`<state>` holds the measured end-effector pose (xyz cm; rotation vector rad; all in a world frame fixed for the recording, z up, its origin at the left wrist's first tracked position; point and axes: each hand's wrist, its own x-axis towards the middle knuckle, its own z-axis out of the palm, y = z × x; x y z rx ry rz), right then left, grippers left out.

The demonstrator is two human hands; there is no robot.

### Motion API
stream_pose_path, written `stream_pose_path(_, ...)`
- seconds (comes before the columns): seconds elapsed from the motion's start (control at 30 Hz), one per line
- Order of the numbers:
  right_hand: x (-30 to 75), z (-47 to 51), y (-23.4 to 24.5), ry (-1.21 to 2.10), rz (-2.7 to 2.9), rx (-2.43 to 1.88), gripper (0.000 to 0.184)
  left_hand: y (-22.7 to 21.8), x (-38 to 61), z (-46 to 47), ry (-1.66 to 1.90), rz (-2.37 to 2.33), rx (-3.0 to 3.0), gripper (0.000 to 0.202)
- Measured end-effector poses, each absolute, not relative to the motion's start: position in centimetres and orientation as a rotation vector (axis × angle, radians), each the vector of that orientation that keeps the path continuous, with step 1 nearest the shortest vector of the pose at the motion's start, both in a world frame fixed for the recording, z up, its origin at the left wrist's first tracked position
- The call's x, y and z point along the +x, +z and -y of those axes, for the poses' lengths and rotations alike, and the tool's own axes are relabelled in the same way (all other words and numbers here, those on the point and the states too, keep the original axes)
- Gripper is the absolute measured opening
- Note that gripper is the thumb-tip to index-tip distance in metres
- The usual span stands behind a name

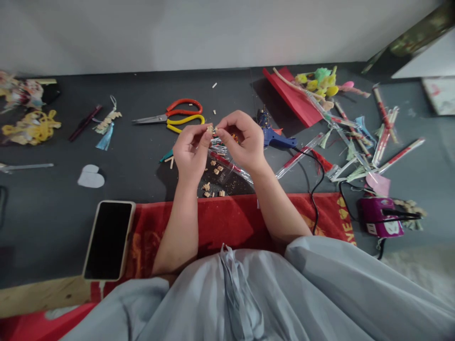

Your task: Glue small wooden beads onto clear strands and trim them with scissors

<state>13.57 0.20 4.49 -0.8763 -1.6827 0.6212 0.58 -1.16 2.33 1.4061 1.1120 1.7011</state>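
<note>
My left hand (pixel 193 150) and my right hand (pixel 245 139) meet over the middle of the dark table, thumbs and forefingers pinched together. Between their fingertips sits a small pale wooden piece (pixel 211 129), held from both sides; its exact shape is too small to make out. Below it lies a bundle of thin white wires (pixel 218 146), partly covered by my right hand. Several similar small wooden pieces (pixel 216 169) are scattered on the table nearer to me. Scissors (pixel 177 116) with one red and one yellow handle lie beyond my left hand.
A blue glue gun (pixel 279 139) with a black cord lies right of my hands. Farther right are red paper (pixel 295 97), wrapped sticks and a purple power block (pixel 380 217). A phone (pixel 109 240) and a white heart-shaped piece (pixel 91 176) lie left; a red towel (pixel 227 220) runs along the front.
</note>
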Motion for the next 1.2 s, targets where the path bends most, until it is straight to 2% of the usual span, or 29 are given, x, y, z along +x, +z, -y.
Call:
stream_pose_path(0.77,13.34,-0.06,4.67,0.404,1.741,-0.906,0.01,2.28,0.55,1.13,1.72,-1.089,1.408,0.017)
stream_pose_path(1.2,13.27,-0.07,4.58,0.47,1.672,-0.861,0.008,2.25,0.52,1.12,1.72,-1.094,1.479,0.019)
